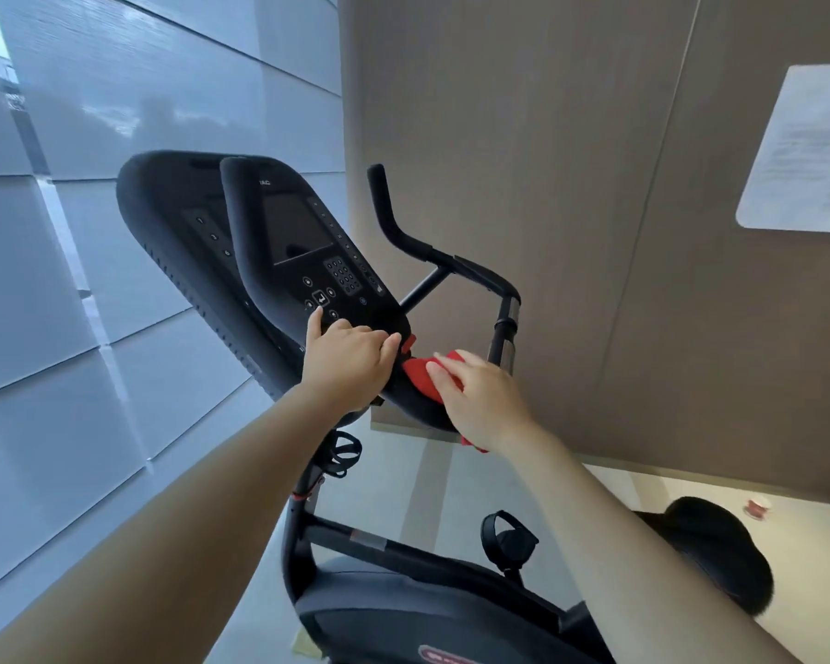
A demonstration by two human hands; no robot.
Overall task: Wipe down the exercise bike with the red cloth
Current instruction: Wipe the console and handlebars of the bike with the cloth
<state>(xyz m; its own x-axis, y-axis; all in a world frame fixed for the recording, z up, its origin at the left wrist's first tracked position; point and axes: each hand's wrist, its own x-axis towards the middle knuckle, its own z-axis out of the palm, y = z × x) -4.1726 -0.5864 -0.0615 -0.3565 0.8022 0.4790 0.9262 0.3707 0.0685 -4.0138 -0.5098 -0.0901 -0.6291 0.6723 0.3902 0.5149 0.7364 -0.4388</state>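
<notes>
A black exercise bike (403, 567) fills the middle of the view, its console (303, 242) with dark screen and keypad tilted up toward me. My left hand (348, 357) grips the console's lower edge, thumb on the button panel. Just right of it, my right hand (480, 400) presses the red cloth (422, 373) flat against the black ledge under the console. Most of the cloth is hidden under that hand; a red corner shows below the wrist. The black handlebar (432, 254) curves up behind the console.
A pale panelled wall stands on the left and a brown wall with a white notice (806, 151) on the right. The bike's saddle (719, 553), a strapped pedal (506, 536) and a bottle cage (343, 455) lie below my arms. A small red object (757, 509) sits on the floor.
</notes>
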